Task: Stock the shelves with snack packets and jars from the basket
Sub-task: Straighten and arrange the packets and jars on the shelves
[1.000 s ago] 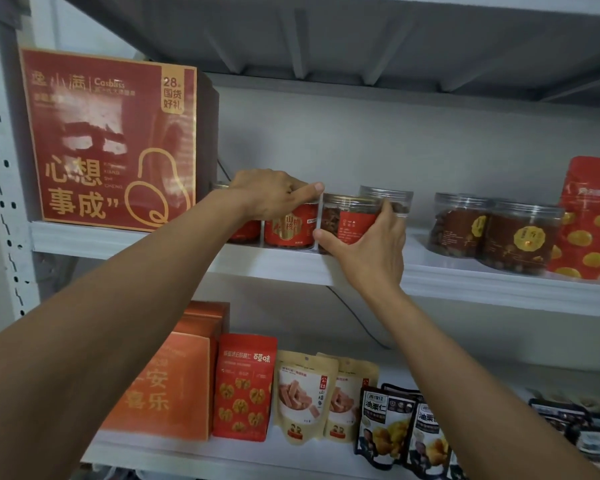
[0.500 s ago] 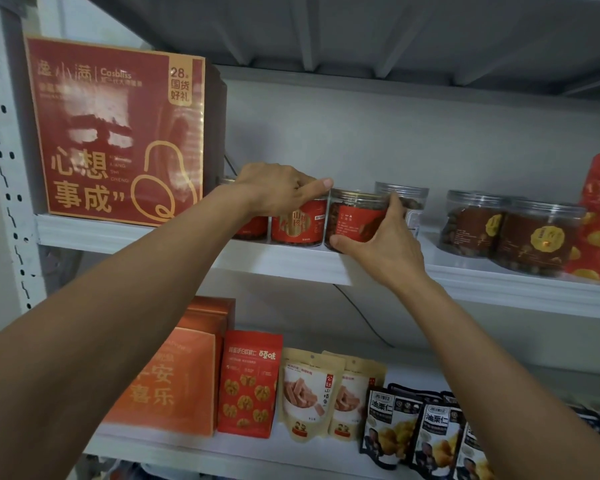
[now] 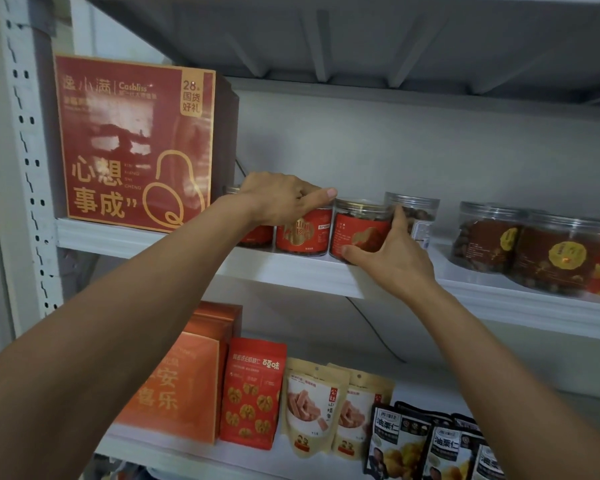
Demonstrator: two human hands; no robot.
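Red-labelled jar set near the front of the upper shelf, clasped between thumb and fingers of the right grip, neighbouring jar just beside it, seemingly held from above by the curled left grip

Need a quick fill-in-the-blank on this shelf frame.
The right hand grips a jar with a ___ label.
The left hand grips the next jar, on that jar's ___ side.
The black pouches stand on the shelf ___ the jars.
Missing: red; left; below
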